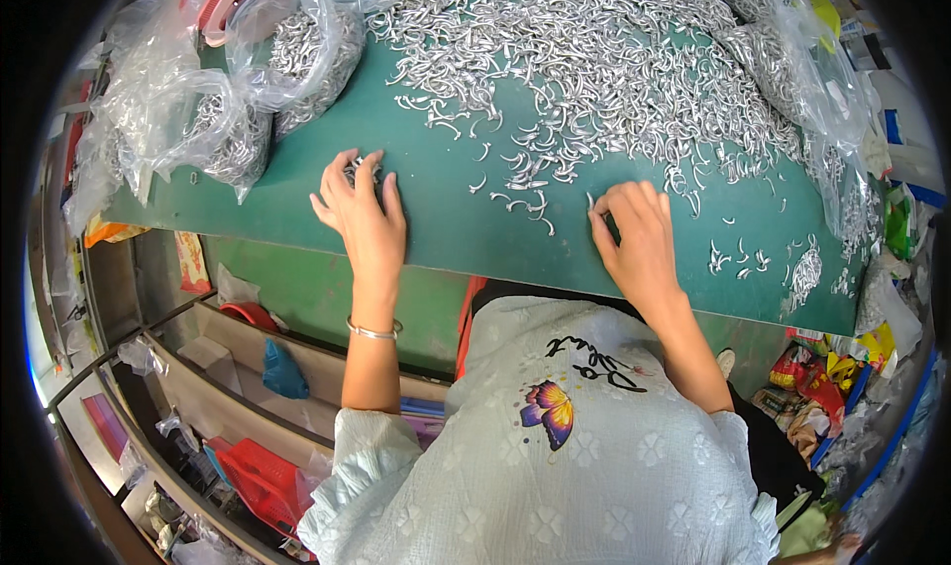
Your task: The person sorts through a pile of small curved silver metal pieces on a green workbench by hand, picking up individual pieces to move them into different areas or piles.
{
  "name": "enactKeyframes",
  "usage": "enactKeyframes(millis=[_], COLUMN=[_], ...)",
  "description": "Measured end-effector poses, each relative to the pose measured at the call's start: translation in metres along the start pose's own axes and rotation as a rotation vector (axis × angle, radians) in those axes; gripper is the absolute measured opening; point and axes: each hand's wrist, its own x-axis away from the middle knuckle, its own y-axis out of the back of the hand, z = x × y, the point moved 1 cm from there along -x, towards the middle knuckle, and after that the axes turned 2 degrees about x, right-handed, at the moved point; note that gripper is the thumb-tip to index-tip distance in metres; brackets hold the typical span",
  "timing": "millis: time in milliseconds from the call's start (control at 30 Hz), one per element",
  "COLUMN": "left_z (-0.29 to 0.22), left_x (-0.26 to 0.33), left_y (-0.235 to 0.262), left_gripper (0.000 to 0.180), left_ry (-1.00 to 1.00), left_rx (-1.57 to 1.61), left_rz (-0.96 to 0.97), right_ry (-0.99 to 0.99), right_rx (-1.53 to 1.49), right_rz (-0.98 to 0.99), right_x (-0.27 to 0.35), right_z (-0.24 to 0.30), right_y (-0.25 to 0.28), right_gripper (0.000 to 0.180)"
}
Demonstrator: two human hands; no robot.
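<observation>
Silvery pieces (352,172) lay half hidden beneath the left hand (370,208), fingers spread; the right hand (637,230) curled narrowly, both grips unclear.

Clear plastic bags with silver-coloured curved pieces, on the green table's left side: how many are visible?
2: the farther clear bag, and the nearer bag to its left. Crumpled clear plastic beside them may hide more.

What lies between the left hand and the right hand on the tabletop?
In the head view, a few loose, curved silvery pieces lie between the left hand and right hand, with green tabletop showing to either side of them.
</observation>
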Motion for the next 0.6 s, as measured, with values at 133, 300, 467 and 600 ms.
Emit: enactKeyframes(millis=[133,300,467,600], left_z=[-0.032,-0.093,-0.107,-0.085], left_x=[0.015,0.043,0.038,0.012], left_y=[0.014,0.014,-0.006,-0.024], left_gripper=[0.027,0.030,0.025,0.021], left_ry=[0.000,-0.226,-0.314,-0.205], left_rx=[0.203,0.609,0.483,0.443], left_rz=[0.003,0.278,0.284,0.153], right_ry=[-0.025,0.001,0.033,-0.055], right_rx=[-0.031,-0.094,-0.029,-0.043], right_rz=[0.070,-0.063,0.023,0.072], right_x=[0.006,-0.020,-0.022,-0.006], right_z=[0.008,0.010,-0.005,-0.019], right_y=[0.010,-0.002,-0.010,0.012], right_gripper=[0.015,0.018,0.016,0.011])
